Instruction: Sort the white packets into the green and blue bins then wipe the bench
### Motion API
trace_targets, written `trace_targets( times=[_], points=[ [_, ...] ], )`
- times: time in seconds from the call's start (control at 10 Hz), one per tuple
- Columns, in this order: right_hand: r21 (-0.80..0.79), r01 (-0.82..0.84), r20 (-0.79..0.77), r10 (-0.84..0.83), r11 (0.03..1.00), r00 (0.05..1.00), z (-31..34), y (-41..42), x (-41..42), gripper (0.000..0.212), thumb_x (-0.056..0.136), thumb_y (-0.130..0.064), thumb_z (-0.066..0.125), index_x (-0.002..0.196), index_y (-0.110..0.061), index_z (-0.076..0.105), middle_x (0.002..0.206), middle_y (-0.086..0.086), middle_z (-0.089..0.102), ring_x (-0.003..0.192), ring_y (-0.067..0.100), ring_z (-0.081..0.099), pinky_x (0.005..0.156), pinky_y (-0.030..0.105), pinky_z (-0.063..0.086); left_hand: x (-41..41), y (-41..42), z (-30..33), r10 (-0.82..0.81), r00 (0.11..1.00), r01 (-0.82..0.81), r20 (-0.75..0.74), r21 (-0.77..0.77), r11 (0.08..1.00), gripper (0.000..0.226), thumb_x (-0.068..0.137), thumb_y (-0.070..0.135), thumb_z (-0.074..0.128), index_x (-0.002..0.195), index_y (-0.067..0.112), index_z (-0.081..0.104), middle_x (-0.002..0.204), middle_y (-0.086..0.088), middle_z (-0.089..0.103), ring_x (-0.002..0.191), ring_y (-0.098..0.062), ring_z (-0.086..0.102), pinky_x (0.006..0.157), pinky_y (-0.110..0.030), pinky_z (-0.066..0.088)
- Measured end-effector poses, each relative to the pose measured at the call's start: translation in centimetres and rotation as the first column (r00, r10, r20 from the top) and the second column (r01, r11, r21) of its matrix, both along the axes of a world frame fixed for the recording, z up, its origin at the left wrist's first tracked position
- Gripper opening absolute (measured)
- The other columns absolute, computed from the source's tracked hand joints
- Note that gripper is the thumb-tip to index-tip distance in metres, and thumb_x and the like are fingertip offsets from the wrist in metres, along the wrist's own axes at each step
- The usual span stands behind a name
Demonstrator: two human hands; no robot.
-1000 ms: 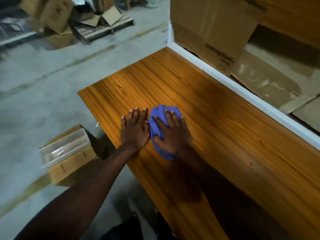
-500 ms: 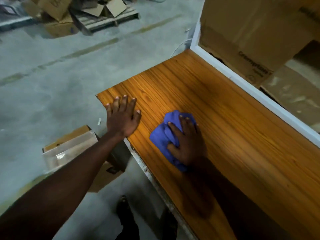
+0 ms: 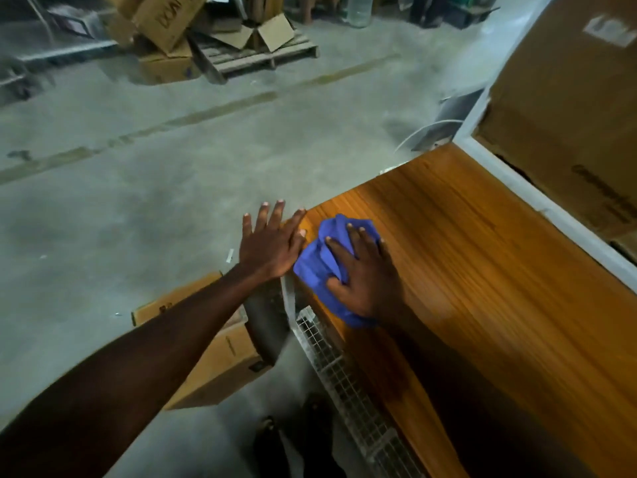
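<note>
A crumpled blue cloth (image 3: 319, 263) lies on the wooden bench (image 3: 482, 288) close to its left corner. My right hand (image 3: 365, 274) presses flat on top of the cloth, fingers spread over it. My left hand (image 3: 270, 241) is open with fingers apart, at the bench's left corner, its fingertips past the edge over the floor and its thumb side touching the cloth. No white packets or green and blue bins are in view.
A cardboard box (image 3: 213, 343) stands on the concrete floor beside the bench's left end. A wire mesh panel (image 3: 348, 377) runs under the front edge. Large cardboard boxes (image 3: 568, 108) rise behind the bench's white back rail (image 3: 537, 205). A pallet with boxes (image 3: 241, 46) lies far back.
Both hands have moved towards the bench's left corner with the cloth. My left hand, apart from the cloth half a second ago, now touches it and overhangs the edge.
</note>
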State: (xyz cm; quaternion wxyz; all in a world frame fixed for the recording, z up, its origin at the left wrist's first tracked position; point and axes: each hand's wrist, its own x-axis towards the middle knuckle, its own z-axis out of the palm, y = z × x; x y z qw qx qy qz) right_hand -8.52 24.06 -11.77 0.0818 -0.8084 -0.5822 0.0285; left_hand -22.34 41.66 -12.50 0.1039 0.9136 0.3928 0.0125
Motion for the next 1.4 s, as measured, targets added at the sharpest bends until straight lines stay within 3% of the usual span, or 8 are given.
trace_targets(
  times=[0.2,0.4,0.6,0.7,0.9,1.0,1.1,1.4],
  points=[
    [-0.042,-0.121,-0.047,0.119,0.992,0.992,0.9,7.2,-0.1,0.082,0.081,-0.065,0.024,0.155,-0.033,0.031,0.165,0.012,0.02,0.151,0.035,0.02,0.119,0.059,0.013,-3.2,2.5,-0.4,0.181,0.983,-0.179,0.016,-0.076,0.981,0.055,0.103,0.051,0.02,0.156,0.037,0.015,0.166,-0.002,0.011,0.152,-0.029,0.005,0.12,-0.056,0.004],
    [0.0,-0.443,-0.007,0.443,0.897,0.897,1.1,12.5,-3.8,0.064,0.082,-0.059,0.038,0.136,-0.03,0.059,0.147,0.008,0.053,0.134,0.032,0.05,0.111,0.055,0.036,-12.1,4.1,-1.5,0.353,0.936,-0.352,-0.008,-0.07,0.933,0.056,0.104,0.048,0.021,0.157,0.031,0.018,0.165,-0.004,0.016,0.152,-0.031,0.01,0.12,-0.055,0.009],
    [0.014,-0.733,0.04,0.732,0.68,0.68,-1.6,16.0,-12.0,0.061,0.066,-0.048,0.07,0.122,-0.024,0.069,0.131,0.009,0.064,0.116,0.035,0.063,0.088,0.046,0.055,-22.7,3.0,-4.2,0.5,0.866,-0.498,-0.016,-0.12,0.859,0.068,0.095,0.055,0.014,0.152,0.024,0.035,0.16,-0.008,0.031,0.148,-0.034,0.025,0.116,-0.058,0.021],
    [-0.182,-0.801,0.049,0.819,0.571,0.572,-5.5,17.7,-16.5,0.07,0.06,-0.055,0.081,0.124,-0.03,0.069,0.139,0.004,0.061,0.121,0.029,0.061,0.087,0.044,0.056,-27.0,2.4,-5.8,0.53,0.848,-0.527,-0.023,-0.144,0.838,0.063,0.097,0.051,0.021,0.15,0.023,0.039,0.157,-0.01,0.035,0.145,-0.036,0.031,0.112,-0.06,0.027],
    [-0.375,-0.892,0.093,0.968,0.252,0.235,-17.0,21.8,-22.9,0.052,0.086,-0.039,0.062,0.135,-0.025,0.06,0.153,0.009,0.047,0.138,0.034,0.046,0.11,0.053,0.041,-34.8,0.6,-10.6,0.591,0.807,-0.584,-0.002,-0.155,0.797,0.059,0.098,0.048,0.025,0.152,0.025,0.036,0.159,-0.006,0.032,0.146,-0.033,0.029,0.114,-0.057,0.026],
    [-0.338,-0.927,0.146,0.982,0.164,0.121,-21.9,22.6,-23.8,0.045,0.1,-0.022,0.041,0.143,-0.019,0.053,0.155,0.012,0.042,0.143,0.037,0.04,0.113,0.055,0.036,-38.0,-1.2,-13.1,0.617,0.787,-0.61,-0.016,-0.167,0.775,0.058,0.099,0.049,0.027,0.153,0.031,0.032,0.161,-0.002,0.028,0.149,-0.029,0.024,0.117,-0.054,0.023],
    [-0.316,-0.938,0.214,0.974,0.143,0.076,-25.1,23.0,-23.9,0.048,0.101,-0.019,0.043,0.148,-0.023,0.047,0.158,0.013,0.038,0.146,0.036,0.035,0.121,0.053,0.023,-40.5,-2.6,-14.9,0.628,0.777,-0.625,-0.05,-0.185,0.759,0.058,0.099,0.052,0.025,0.154,0.035,0.026,0.162,0.0,0.024,0.15,-0.026,0.02,0.118,-0.053,0.022],
    [-0.274,-0.859,0.098,0.901,0.433,0.423,-18.0,19.5,-24.3,0.069,0.089,-0.047,0.05,0.152,-0.021,0.037,0.161,0.015,0.03,0.147,0.035,0.032,0.119,0.056,0.025,-38.8,-2.5,-10.5,0.466,0.885,-0.454,0.015,-0.195,0.869,0.057,0.099,0.045,0.03,0.152,0.025,0.037,0.158,-0.006,0.036,0.146,-0.031,0.03,0.116,-0.054,0.026]
  ],
)
